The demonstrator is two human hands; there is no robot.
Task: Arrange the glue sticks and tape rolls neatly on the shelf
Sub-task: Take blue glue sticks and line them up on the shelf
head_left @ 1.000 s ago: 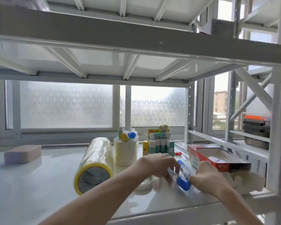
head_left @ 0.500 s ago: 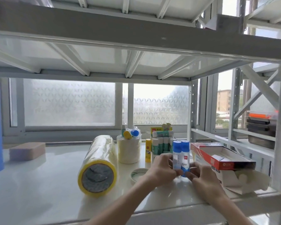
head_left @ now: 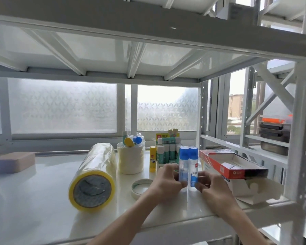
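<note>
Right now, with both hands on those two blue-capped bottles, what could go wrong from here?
1. The two blue-capped glue bottles stand upright, tall and narrow; letting go unevenly could tip them.
2. The open red box lies just right of the right hand; pulling back could knock it.
3. The small tape ring lies beside the left hand and could be dragged.
</note>
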